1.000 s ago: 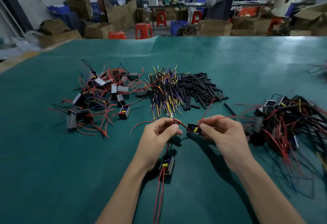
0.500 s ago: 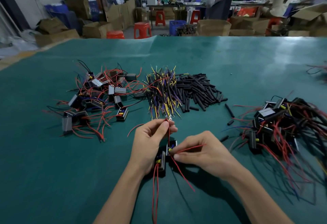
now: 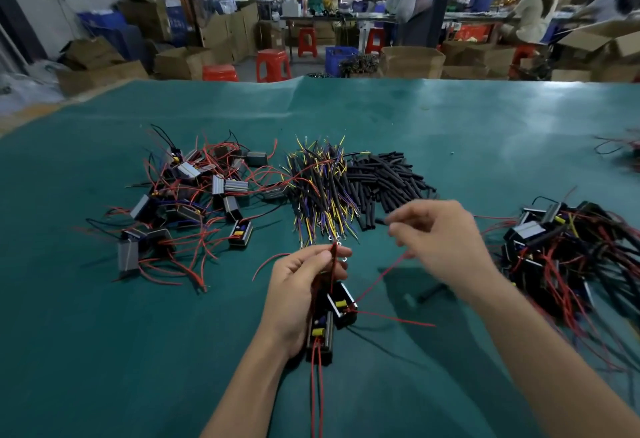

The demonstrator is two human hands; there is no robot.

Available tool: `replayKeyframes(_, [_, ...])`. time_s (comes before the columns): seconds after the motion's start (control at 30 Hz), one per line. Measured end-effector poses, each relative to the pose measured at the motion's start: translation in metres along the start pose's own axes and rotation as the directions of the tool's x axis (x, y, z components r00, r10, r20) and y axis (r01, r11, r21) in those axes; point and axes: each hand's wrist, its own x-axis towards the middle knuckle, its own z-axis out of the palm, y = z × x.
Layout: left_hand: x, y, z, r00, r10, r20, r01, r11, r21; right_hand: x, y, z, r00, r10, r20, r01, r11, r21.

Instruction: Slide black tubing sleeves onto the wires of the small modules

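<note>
A: Head view: your left hand pinches red wires above two small modules on the tabletop.

B: Your right hand?

A: Blurred, fingers curled near the black tubing sleeves; contents unclear. Tug that slack wire and you may drag a module or fray strands.

Green-covered table carried loose modules w/ red wires at left, yellow-purple wire bundle & black sleeves center, tangled modules right (edge partly blurred).
</note>
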Motion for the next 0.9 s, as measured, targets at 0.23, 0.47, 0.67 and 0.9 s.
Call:
replayKeyframes(0.23, [-0.003, 0.007, 0.003, 1.000, -0.003, 0.010, 0.004, 0.993, -0.117, 0.096, 0.002, 0.034, 0.969, 0.207, 0.132, -0.106, 0.837, -0.536])
replayKeyframes(0.47, [-0.001, 0.002, -0.002, 0.999, 0.031, 0.013, -0.030, 0.998, -0.062, 0.111, 0.011, 0.053, 0.962, 0.243, 0.122, -0.127, 0.798, -0.589])
replayKeyframes(0.67, [0.000, 0.001, -0.006, 0.999, 0.034, 0.015, -0.033, 0.995, -0.099, 0.078, -0.001, 0.027, 0.983, 0.030, 0.182, 0.050, 0.908, -0.416])
replayKeyframes(0.9, [0.005, 0.018, 0.001, 0.993, -0.112, 0.044, 0.118, 0.982, -0.145, -0.007, 0.022, 0.007, 0.974, 0.019, 0.226, -0.116, 0.898, 0.425])
